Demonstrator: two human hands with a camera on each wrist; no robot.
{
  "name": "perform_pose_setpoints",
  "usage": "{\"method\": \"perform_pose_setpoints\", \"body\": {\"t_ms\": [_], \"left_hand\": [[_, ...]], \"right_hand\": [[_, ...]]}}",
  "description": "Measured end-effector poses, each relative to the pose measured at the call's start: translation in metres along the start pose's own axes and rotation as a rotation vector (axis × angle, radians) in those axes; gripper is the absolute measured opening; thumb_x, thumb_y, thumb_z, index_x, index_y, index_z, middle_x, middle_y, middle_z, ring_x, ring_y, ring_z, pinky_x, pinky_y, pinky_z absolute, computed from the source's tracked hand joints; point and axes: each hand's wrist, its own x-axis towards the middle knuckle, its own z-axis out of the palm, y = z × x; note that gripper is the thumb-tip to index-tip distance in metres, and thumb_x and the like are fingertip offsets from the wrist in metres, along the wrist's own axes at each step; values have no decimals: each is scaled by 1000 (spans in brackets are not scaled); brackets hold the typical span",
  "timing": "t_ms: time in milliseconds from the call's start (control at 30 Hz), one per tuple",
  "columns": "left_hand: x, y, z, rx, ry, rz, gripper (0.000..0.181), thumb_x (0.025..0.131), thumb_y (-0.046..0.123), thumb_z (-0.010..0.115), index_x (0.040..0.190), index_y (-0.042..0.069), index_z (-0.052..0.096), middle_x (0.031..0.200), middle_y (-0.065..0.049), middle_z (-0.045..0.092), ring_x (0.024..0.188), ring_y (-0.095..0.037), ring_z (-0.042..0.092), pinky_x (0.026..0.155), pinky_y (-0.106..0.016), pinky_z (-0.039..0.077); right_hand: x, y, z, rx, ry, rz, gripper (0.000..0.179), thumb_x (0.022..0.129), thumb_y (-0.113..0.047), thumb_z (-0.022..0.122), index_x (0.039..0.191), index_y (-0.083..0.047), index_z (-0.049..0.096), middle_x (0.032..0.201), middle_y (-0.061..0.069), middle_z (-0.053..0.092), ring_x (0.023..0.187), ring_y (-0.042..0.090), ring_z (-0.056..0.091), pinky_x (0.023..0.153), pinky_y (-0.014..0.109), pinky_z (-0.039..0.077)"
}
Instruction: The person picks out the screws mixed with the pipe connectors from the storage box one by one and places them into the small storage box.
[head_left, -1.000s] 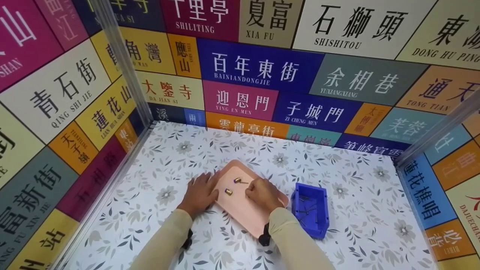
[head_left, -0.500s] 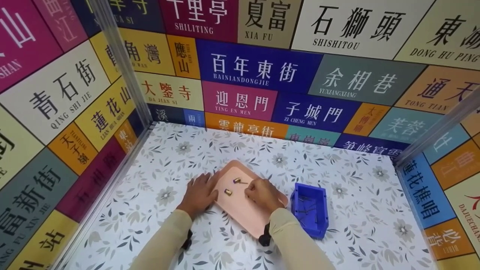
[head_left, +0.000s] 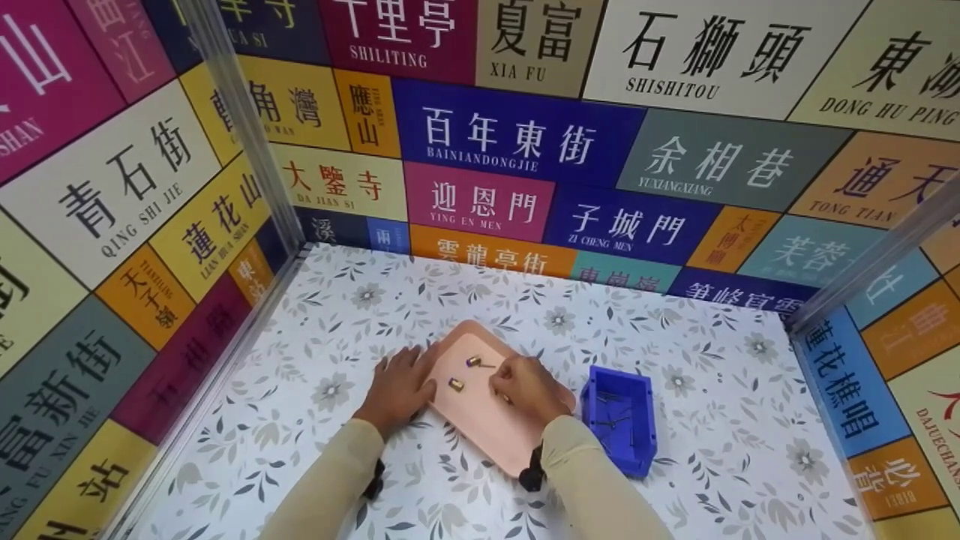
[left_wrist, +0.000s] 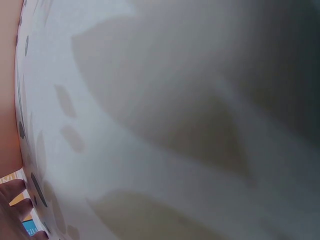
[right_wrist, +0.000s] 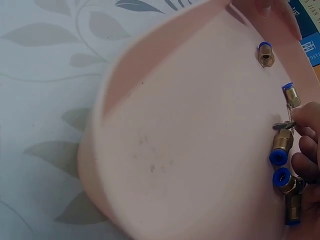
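Note:
My left hand (head_left: 400, 388) lies at the left side of a shallow pink tray (head_left: 480, 431), fingers spread and the thumb at its rim. Over the tray, my right hand (head_left: 529, 386) has its fingers curled and pinches a small screw (right_wrist: 283, 125) between thumb and finger. Brass fittings with blue collars lie in the tray: a lone fitting (head_left: 456, 384) and another fitting (head_left: 473, 361) with a screw sticking out of it. Close by the right fingertips, the right wrist view shows a fitting (right_wrist: 282, 145) below the screw, and more fittings (right_wrist: 285, 181) partly behind the fingers.
A blue bin (head_left: 647, 420) with several loose screws (head_left: 616, 420) stands right of the tray. Floral-patterned sheeting (head_left: 360, 292) covers the table. Walls printed with street names (head_left: 517, 135) enclose the back and both sides.
The right hand turns slightly over the tray, and a bit of brass now shows below its fingers. The left hand, tray and bin stay in place.

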Motion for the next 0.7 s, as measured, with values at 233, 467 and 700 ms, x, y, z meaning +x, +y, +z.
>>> {"method": "perform_pose_setpoints", "body": {"t_ms": [233,467,700], "left_hand": [[0,0,-1,-1,-11,1,67,104,46,37,165,35,13,168,-7,31,155,-31,27,125,-61,17],[1,1,-2,-4,-39,-21,68,103,48,37,165,37,9,169,-4,28,157,-30,24,126,-60,15],[1,3,-1,-3,-29,-26,68,103,48,37,165,39,11,169,-4,30,157,-29,25,126,-60,16]], "right_hand": [[2,-5,-19,67,16,-22,16,95,-22,70,80,-15,73,69,-2,69,58,8,61,52,24,47],[2,-11,-52,-8,144,-92,15,91,-25,76,80,-16,77,69,-6,68,58,7,58,57,27,48],[-12,-14,-92,-81,215,-152,16,91,-26,77,77,-17,75,69,-5,66,61,10,55,59,29,47]]}}
